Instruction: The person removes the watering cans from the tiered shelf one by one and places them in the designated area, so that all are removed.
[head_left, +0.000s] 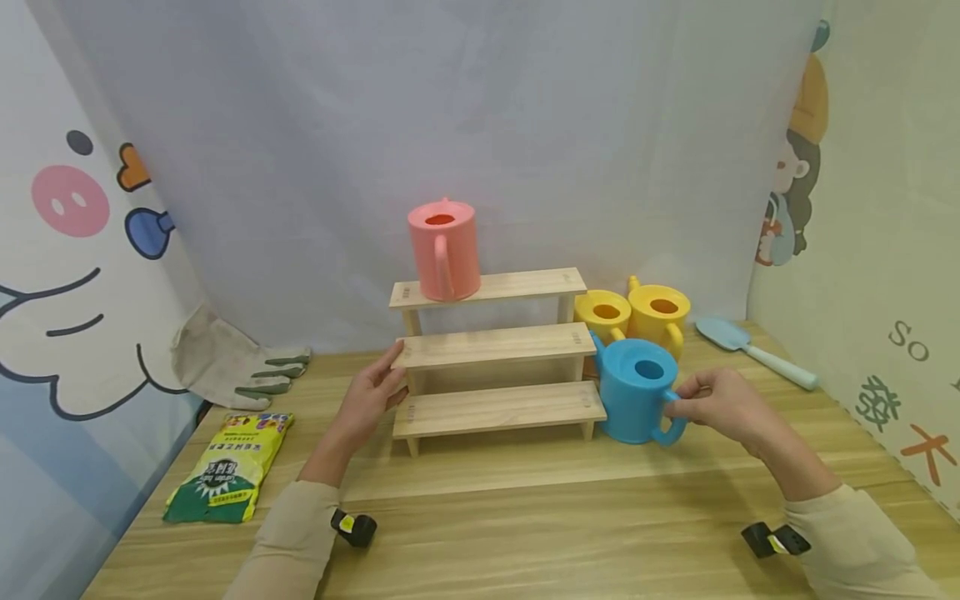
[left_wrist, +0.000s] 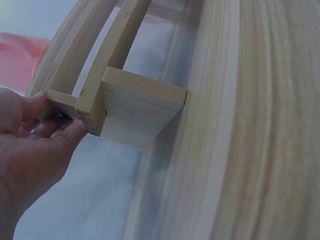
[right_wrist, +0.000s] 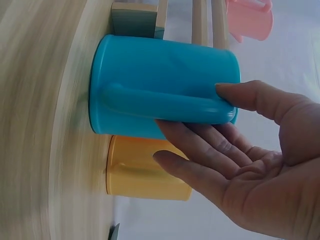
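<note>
Left hand (head_left: 367,404): gripping the left end of the wooden stand (head_left: 495,346) | right hand (head_left: 716,404): pinching the blue can (head_left: 636,400) by its handle | blue can: by the stand's right end (two yellow cans (head_left: 662,310) peep out behind it) | pink can (head_left: 457,262): top shelf, left

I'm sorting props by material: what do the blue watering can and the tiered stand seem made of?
Blue watering can: probably plastic, smooth with a slight sheen, judging by soft highlights on its handle. Tiered stand: apparently pale wood, matte, with visible grain.
</note>
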